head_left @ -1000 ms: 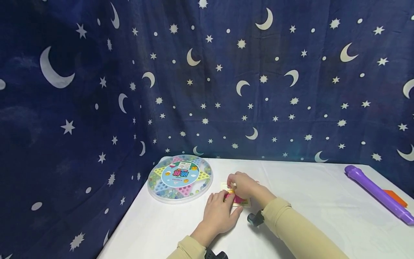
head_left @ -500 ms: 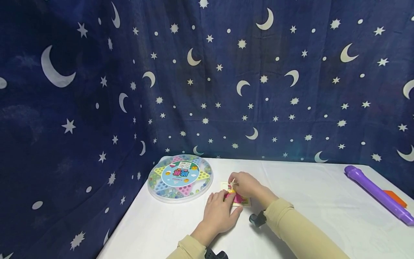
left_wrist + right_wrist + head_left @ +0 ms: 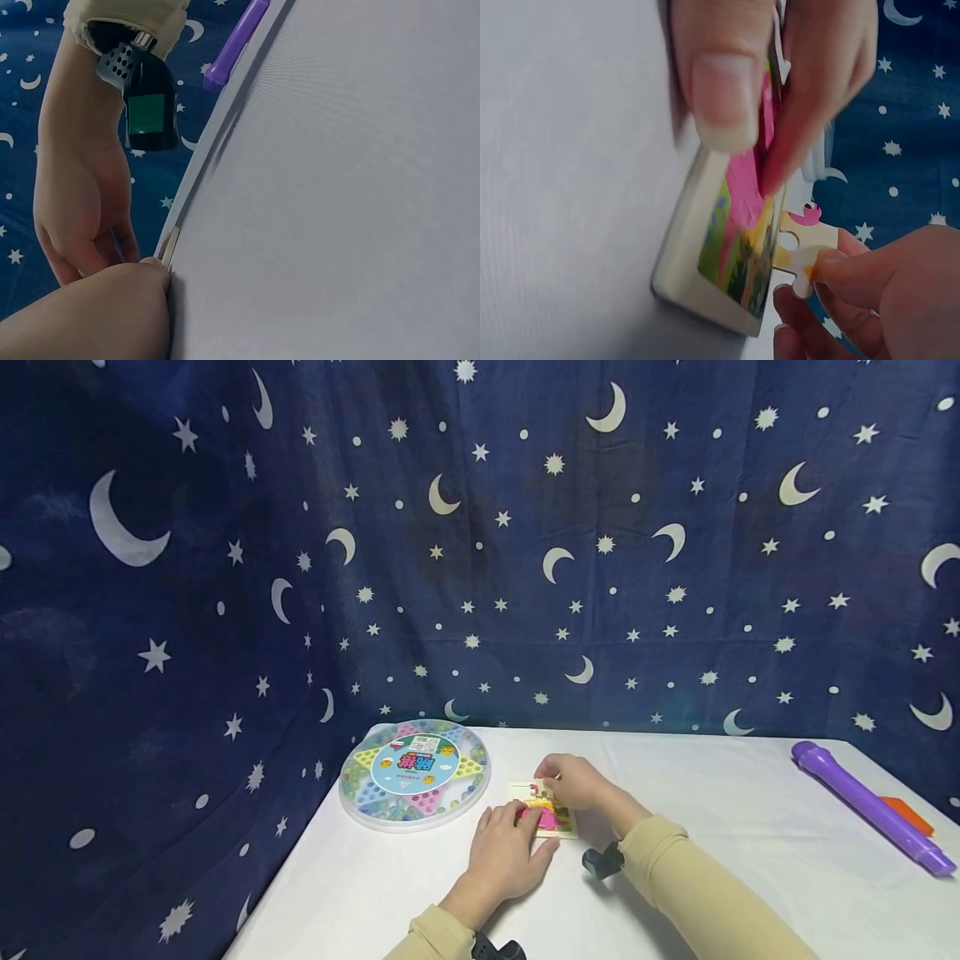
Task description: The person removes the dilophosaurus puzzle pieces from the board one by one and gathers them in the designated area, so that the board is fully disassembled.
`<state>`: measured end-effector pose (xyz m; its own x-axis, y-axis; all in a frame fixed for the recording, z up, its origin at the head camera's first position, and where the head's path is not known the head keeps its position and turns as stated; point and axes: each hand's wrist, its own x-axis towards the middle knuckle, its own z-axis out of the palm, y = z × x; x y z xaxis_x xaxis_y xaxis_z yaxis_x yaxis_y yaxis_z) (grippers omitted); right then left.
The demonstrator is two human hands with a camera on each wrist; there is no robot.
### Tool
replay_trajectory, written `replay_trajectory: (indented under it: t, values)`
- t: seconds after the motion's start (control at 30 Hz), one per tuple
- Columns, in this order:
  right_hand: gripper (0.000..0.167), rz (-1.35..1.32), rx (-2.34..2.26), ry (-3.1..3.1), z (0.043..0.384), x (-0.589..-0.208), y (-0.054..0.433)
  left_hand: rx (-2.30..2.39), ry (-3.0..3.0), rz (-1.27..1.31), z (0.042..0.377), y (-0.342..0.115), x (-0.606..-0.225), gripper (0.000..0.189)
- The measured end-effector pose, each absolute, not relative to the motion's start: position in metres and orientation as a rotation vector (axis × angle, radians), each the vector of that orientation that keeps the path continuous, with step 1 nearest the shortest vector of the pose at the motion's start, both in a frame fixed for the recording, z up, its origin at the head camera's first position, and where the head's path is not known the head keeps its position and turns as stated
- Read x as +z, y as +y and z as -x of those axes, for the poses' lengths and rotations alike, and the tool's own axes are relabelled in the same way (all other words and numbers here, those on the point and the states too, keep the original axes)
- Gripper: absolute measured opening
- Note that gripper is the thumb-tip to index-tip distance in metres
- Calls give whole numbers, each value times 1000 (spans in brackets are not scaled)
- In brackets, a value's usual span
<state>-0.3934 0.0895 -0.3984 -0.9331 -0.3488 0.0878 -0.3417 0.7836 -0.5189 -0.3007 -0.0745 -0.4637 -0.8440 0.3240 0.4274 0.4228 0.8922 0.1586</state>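
Beige sleeves had folded cuffs; at the right one's eight o'clock, a black camera showed a green square.

The right hand pinches a puzzle piece beside a picture puzzle the left hand touches

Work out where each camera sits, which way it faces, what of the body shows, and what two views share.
Head: on the head, facing forward and down over the white table; left hand, right hand and sleeves show.
Left wrist: on that wrist, looking low across the white table at the right hand; part of the left hand shows.
Right wrist: on that wrist, close on the puzzle piece the right hand pinches; both hands show.
Shared: the purple stick appears in both head and left wrist views.
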Motion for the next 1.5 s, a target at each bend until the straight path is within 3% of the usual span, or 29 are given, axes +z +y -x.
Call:
replay_trajectory:
  t: [0.3,0.9,1.5]
  values:
    - [7,464,-852,2976,401,-398,116,-360,-2631,550,302,-75,-467,56]
    - [18,384,-773,3025,413,-399,181,-424,-2653,509,301,-74,-461,52]
    - [14,264,-715,3090,406,-410,208,-442,-2537,558,300,-75,-465,33]
